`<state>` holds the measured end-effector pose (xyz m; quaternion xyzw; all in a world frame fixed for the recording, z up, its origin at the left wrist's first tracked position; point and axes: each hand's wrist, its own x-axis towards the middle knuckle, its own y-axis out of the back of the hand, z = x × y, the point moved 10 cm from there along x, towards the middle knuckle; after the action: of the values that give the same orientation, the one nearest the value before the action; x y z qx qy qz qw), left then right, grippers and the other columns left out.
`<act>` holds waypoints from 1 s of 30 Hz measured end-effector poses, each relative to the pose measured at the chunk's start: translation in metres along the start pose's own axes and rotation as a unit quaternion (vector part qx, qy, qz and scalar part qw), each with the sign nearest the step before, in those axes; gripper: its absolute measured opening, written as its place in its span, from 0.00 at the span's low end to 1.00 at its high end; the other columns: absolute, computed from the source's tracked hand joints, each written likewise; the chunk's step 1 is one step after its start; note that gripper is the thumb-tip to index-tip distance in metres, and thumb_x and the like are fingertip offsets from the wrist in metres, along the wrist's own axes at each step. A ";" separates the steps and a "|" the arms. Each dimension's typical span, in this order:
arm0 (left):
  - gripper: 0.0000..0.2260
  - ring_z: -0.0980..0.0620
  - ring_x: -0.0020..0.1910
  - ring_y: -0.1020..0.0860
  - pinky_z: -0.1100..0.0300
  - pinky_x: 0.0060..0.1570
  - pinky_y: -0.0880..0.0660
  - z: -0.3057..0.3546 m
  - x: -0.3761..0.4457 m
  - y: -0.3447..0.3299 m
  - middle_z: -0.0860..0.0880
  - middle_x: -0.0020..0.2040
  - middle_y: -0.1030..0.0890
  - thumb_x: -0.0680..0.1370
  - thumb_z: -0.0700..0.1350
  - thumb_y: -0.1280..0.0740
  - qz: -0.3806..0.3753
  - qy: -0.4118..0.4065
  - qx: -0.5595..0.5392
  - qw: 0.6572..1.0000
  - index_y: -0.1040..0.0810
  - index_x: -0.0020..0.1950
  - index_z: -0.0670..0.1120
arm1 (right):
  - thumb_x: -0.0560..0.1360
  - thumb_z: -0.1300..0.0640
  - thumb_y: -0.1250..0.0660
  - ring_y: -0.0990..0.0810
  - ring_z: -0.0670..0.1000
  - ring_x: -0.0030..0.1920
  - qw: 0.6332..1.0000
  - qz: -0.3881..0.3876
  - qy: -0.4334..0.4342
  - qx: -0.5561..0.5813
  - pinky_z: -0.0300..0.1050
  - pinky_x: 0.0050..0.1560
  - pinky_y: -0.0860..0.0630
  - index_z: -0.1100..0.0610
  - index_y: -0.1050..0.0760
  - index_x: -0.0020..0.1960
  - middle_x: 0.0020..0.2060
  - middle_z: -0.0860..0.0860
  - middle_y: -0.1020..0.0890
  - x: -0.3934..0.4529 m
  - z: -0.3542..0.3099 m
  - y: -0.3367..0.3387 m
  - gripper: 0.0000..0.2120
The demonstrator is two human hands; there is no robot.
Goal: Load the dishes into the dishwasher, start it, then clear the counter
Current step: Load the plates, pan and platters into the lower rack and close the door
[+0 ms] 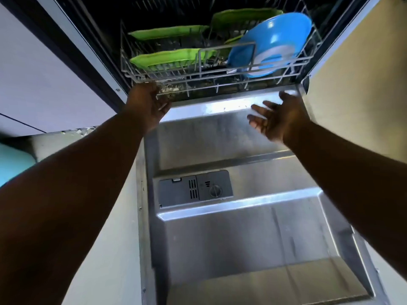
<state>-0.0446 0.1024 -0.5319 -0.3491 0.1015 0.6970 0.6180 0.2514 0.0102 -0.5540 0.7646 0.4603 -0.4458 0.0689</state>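
Note:
The dishwasher stands open, its steel door [242,238] lying flat below me. The wire lower rack [220,82] sits inside the tub, holding three green plates [167,59] on edge and a blue bowl [271,42] tilted on its side at the right. My left hand [147,104] is at the rack's front left corner, fingers apart, touching or just under the wire edge. Over the door's inner end, below the rack's right front, my right hand [277,116] hovers palm up with spread fingers, holding nothing.
A grey detergent dispenser [195,189] is set in the door's middle. White cabinet fronts [44,73] flank the left side and a beige panel [363,73] the right. A turquoise object [13,164] shows at the far left edge.

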 end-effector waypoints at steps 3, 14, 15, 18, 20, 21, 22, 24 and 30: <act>0.07 0.46 0.55 0.24 0.53 0.54 0.29 -0.018 -0.028 0.003 0.49 0.51 0.22 0.80 0.46 0.42 -0.025 0.023 0.029 0.999 0.27 0.45 0.52 | 0.81 0.41 0.46 0.20 0.61 0.49 0.999 0.026 -0.040 0.022 0.50 0.46 0.24 0.58 0.29 0.56 0.51 0.58 0.19 -0.032 0.055 0.038 0.20; 0.21 0.38 0.61 0.26 0.45 0.57 0.31 -0.329 -0.336 0.140 0.39 0.56 0.18 0.79 0.55 0.41 0.105 0.439 -0.171 0.876 0.22 0.58 0.39 | 0.81 0.56 0.40 0.22 0.54 0.36 0.942 0.286 -0.026 -0.175 0.42 0.35 0.25 0.61 0.25 0.48 0.43 0.58 0.19 -0.243 0.268 0.256 0.09; 0.21 0.38 0.59 0.25 0.46 0.55 0.31 -0.352 -0.362 0.154 0.38 0.55 0.18 0.77 0.55 0.38 0.122 0.471 -0.171 0.857 0.21 0.57 0.38 | 0.80 0.55 0.40 0.23 0.55 0.34 0.922 0.323 -0.061 -0.206 0.45 0.36 0.25 0.60 0.25 0.47 0.40 0.57 0.20 -0.254 0.282 0.277 0.10; 0.28 0.39 0.46 0.28 0.50 0.47 0.35 -0.409 -0.411 0.183 0.36 0.45 0.21 0.68 0.57 0.26 0.182 0.522 -0.233 0.800 0.23 0.51 0.33 | 0.79 0.47 0.42 0.24 0.57 0.33 0.912 0.359 -0.166 -0.111 0.47 0.37 0.29 0.57 0.27 0.42 0.38 0.56 0.26 -0.268 0.318 0.300 0.15; 0.40 0.36 0.49 0.29 0.54 0.46 0.34 -0.445 -0.428 0.191 0.31 0.50 0.24 0.71 0.70 0.37 0.226 0.556 -0.360 0.714 0.29 0.57 0.32 | 0.79 0.38 0.47 0.22 0.59 0.41 0.917 0.341 -0.203 0.029 0.52 0.46 0.26 0.54 0.28 0.46 0.45 0.56 0.25 -0.261 0.343 0.299 0.21; 0.43 0.34 0.52 0.28 0.54 0.48 0.32 -0.455 -0.431 0.192 0.31 0.55 0.25 0.69 0.73 0.40 0.244 0.574 -0.382 0.682 0.31 0.60 0.32 | 0.78 0.34 0.48 0.22 0.60 0.44 0.916 0.336 -0.201 0.090 0.57 0.54 0.27 0.53 0.28 0.51 0.47 0.56 0.24 -0.258 0.349 0.296 0.23; 0.41 0.35 0.51 0.26 0.53 0.49 0.30 -0.457 -0.424 0.202 0.32 0.57 0.26 0.71 0.72 0.42 0.265 0.533 -0.340 0.728 0.31 0.60 0.34 | 0.75 0.31 0.45 0.22 0.61 0.47 0.913 0.326 -0.201 0.139 0.60 0.61 0.29 0.52 0.30 0.56 0.49 0.56 0.24 -0.256 0.355 0.294 0.26; 0.29 0.46 0.49 0.21 0.54 0.53 0.28 -0.441 -0.401 0.207 0.34 0.59 0.25 0.81 0.61 0.47 0.373 0.443 -0.401 0.710 0.29 0.61 0.35 | 0.66 0.30 0.35 0.23 0.61 0.50 0.903 0.312 -0.204 0.212 0.62 0.65 0.33 0.54 0.30 0.57 0.51 0.56 0.23 -0.252 0.362 0.287 0.32; 0.25 0.40 0.49 0.24 0.45 0.43 0.22 -0.415 -0.380 0.211 0.40 0.49 0.22 0.76 0.66 0.45 0.287 0.364 -0.227 0.856 0.25 0.52 0.45 | 0.52 0.37 0.32 0.23 0.59 0.51 0.896 0.296 -0.212 0.255 0.55 0.54 0.28 0.53 0.24 0.33 0.39 0.55 0.17 -0.249 0.356 0.283 0.20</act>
<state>-0.0946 -0.4812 -0.6654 -0.6637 0.2544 0.6704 0.2129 0.2038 -0.4937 -0.6663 0.7442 0.0576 -0.6584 0.0965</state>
